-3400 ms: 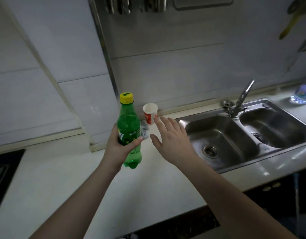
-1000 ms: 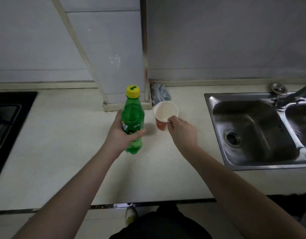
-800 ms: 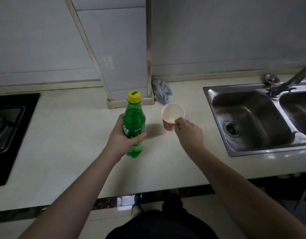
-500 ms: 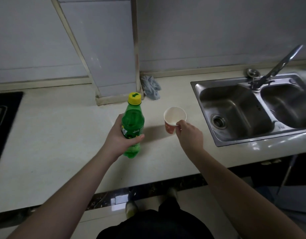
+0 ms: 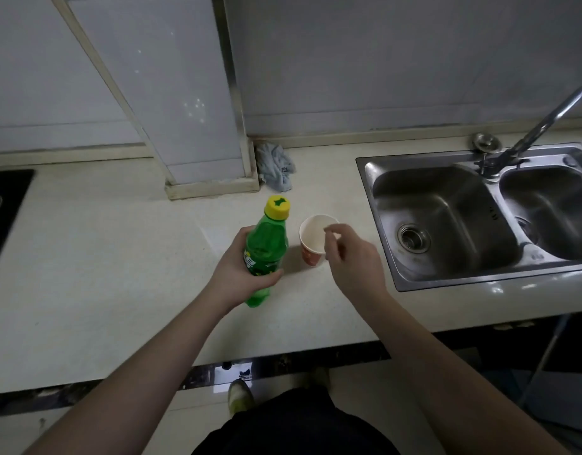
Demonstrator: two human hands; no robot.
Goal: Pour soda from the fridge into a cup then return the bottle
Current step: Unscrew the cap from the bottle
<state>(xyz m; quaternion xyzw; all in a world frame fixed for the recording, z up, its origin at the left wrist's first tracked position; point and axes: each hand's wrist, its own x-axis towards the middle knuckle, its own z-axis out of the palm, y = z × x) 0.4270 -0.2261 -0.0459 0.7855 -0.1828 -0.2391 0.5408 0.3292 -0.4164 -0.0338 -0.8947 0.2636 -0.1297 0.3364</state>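
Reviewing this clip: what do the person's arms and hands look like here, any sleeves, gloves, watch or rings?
Both forearms are bare from the bottom edge of the frame to the wrists, with no sleeves in view. The left hand and right hand wear no gloves, and no watch, bracelet or ring is visible on either. Any sleeves would start above the frame's lower edge.

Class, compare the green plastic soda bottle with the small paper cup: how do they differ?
The green plastic soda bottle is taller and translucent; the small paper cup is short and opaque. The bottle is capped, the cup open-topped. The left hand grips the bottle. Both stand upright.
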